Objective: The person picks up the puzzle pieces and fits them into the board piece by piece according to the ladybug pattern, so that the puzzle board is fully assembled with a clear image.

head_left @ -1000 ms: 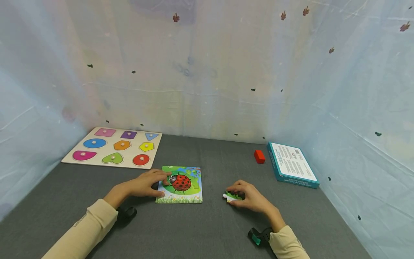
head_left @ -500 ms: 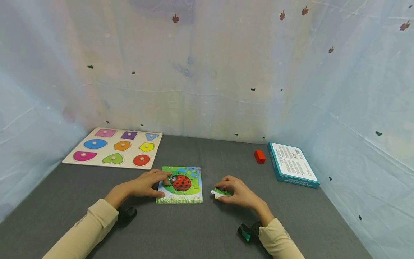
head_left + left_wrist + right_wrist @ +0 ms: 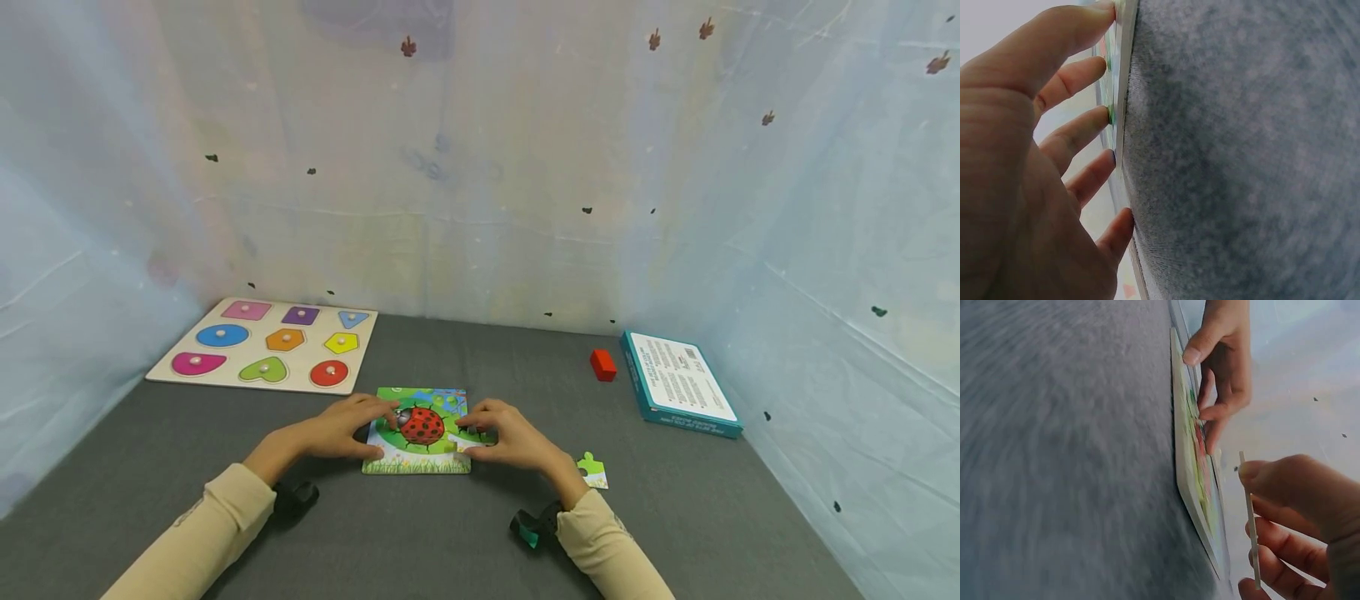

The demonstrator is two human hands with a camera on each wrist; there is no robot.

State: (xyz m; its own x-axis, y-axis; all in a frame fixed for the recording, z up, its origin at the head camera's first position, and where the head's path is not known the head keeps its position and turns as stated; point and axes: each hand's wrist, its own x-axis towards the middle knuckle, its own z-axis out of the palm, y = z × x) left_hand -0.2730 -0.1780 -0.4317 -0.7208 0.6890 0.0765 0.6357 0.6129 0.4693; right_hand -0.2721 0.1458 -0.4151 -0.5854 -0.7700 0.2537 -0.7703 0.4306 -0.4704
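A square ladybug jigsaw puzzle (image 3: 417,463) lies flat in its tray at mid-table. My left hand (image 3: 330,429) rests on its left side, fingers spread and thumb by the near left part; in the left wrist view, the fingertips touch the puzzle's face along its edge (image 3: 1124,81). Between thumb and fingers, my right hand (image 3: 513,435) pinches a green-and-white puzzle piece (image 3: 463,442), overlapping the puzzle's right edge. Seen from the right wrist, that thin piece (image 3: 1251,519) is held edge-on, raised off the board. Another green puzzle piece (image 3: 592,473) lies right of my right wrist.
At the back left lies a shape board (image 3: 217,369) with knobbed coloured shapes. A red block (image 3: 603,365) and a teal-and-white box (image 3: 681,379) sit at the back right. Pale sheeting (image 3: 480,183) encloses the grey table (image 3: 435,533) behind and at the sides.
My right hand has carried its puzzle piece leftward, from beside the puzzle to over its right edge. The loose piece behind that hand has come into view. My left hand stays put.
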